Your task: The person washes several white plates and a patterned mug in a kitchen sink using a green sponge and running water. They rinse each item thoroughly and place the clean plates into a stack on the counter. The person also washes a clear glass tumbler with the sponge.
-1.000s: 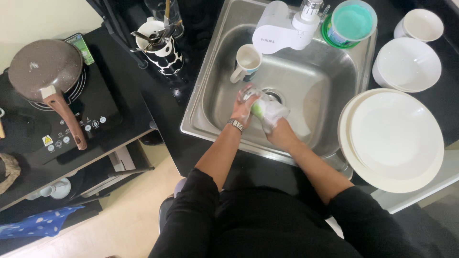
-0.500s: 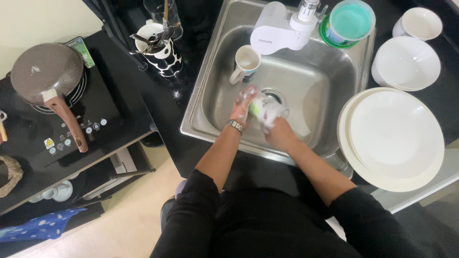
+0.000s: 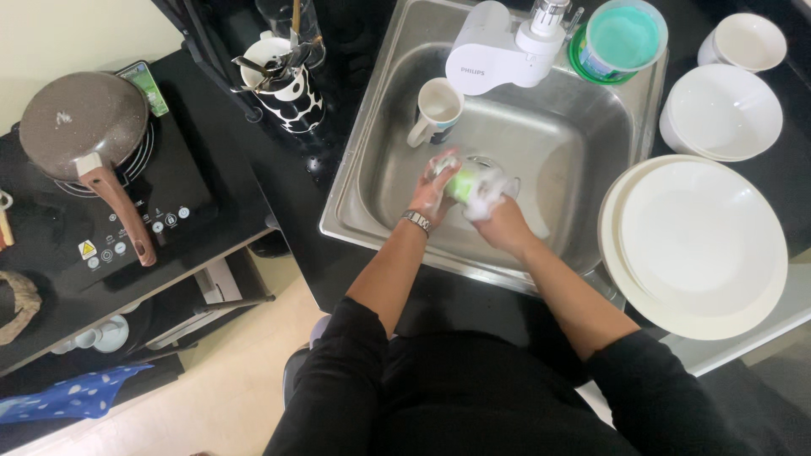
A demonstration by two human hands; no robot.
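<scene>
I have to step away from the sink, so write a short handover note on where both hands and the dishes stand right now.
Left hand and right hand: together over the steel sink, shut on a soapy green sponge, both foamy.
White mug: upright in the sink's back left corner, unrinsed as far as I can tell.
Large white plates: stacked right of the sink; white bowls behind them.
Done or left: cannot tell which dishes are clean.

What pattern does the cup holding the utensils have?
The utensil cup is black with white rounded spots, seen in the head view, left of the sink.
</scene>
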